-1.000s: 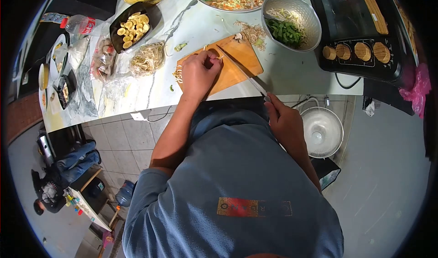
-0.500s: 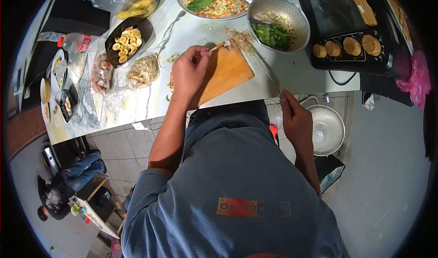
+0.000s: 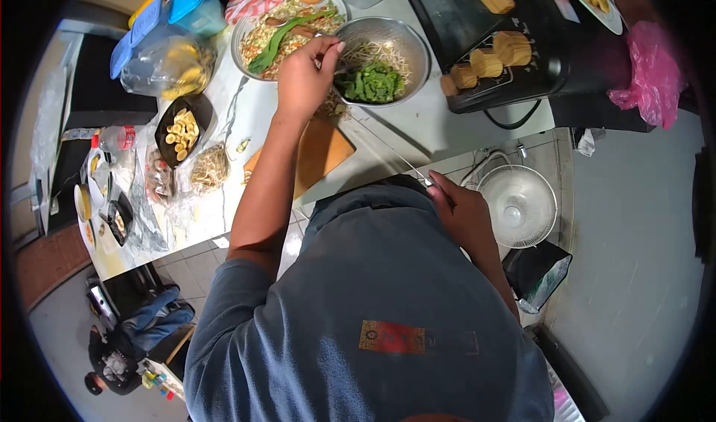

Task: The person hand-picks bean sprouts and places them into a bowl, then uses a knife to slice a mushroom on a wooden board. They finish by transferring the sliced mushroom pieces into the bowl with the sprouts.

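My left hand (image 3: 307,79) is over the left rim of the metal bowl (image 3: 424,60), thumb and fingers pinched together; what they hold, if anything, is too small to name. Chopped greens (image 3: 373,83) and bean sprouts (image 3: 395,55) lie in that bowl. My right hand (image 3: 464,212), at the table's front edge, is closed round the handle of a knife (image 3: 395,152), its thin blade pointing up and left. Partly under my left forearm lies a wooden cutting board (image 3: 322,153), with brownish trimmings (image 3: 332,107) at its far edge.
A tray of chopped vegetables (image 3: 257,40) stands behind my left hand. To the left are a dark bowl of sliced pieces (image 3: 181,133) and a bag of sprouts (image 3: 209,169). A black stove (image 3: 552,71) stands right; a strainer (image 3: 517,206) is below. A person (image 3: 119,355) is at lower left.
My left hand has moved from the cutting board up to the metal bowl. The view has shifted, and the knife blade in my right hand now shows more clearly.
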Motion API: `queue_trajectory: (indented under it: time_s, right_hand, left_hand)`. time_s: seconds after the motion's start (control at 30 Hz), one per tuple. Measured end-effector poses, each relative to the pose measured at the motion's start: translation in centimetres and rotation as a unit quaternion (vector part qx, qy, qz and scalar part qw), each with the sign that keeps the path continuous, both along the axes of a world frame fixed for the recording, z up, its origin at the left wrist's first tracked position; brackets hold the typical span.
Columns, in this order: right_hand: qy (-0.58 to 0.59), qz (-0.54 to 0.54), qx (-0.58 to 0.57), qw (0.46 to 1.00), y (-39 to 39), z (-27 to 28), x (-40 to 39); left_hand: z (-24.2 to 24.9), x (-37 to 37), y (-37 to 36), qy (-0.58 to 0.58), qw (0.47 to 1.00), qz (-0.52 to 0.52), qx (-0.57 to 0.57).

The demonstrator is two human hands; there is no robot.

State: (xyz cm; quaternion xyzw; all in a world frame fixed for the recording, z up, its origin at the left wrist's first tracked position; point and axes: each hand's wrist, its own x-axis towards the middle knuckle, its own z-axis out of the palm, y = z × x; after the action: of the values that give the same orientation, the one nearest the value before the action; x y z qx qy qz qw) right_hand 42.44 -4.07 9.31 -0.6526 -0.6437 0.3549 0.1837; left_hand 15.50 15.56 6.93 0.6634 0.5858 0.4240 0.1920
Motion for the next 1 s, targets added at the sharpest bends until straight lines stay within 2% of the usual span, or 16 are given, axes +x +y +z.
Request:
queue_trajectory:
  time_s: [0.03,0.27,0.33,0.43,0.6,0.73,0.8,0.87,1.0]
  right_hand:
    - [-0.002,0.003,-0.018,1.0,0.3,0.3,0.5]
    - [-0.003,0.069,-0.039,0.997,2.6,0.6,2.6]
    - [0.057,0.072,-0.045,0.995,3.4,0.0,2.9]
    - [0.06,0.115,-0.058,0.99,5.1,-0.4,3.0]
    - [0.048,0.157,-0.042,0.986,7.4,-1.5,2.6]
    - [0.056,0.184,-0.006,0.981,8.8,-1.3,1.9]
    - [0.058,0.193,-0.004,0.979,9.0,-1.3,1.5]
    - [0.067,0.196,0.018,0.978,9.1,-1.4,1.1]
    - [0.063,0.198,0.015,0.978,9.1,-1.2,0.1]
  left_hand:
    - [0.7,0.6,0.2,0.001,0.998,0.005,-0.055]
    - [-0.5,-1.7,-0.6,0.006,0.991,0.071,-0.112]
    - [-0.8,-3.1,-2.0,0.019,0.989,0.104,-0.102]
    - [-1.4,-5.2,-4.5,0.019,0.979,0.174,-0.107]
    - [-2.3,-7.9,-8.4,0.031,0.965,0.224,-0.132]
    - [-2.7,-9.2,-10.2,0.041,0.95,0.238,-0.198]
    - [-4.6,-10.2,-11.0,0.062,0.944,0.226,-0.23]
    - [-6.6,-11.2,-11.6,0.062,0.95,0.214,-0.22]
    - [-6.8,-11.5,-12.1,0.089,0.948,0.182,-0.245]
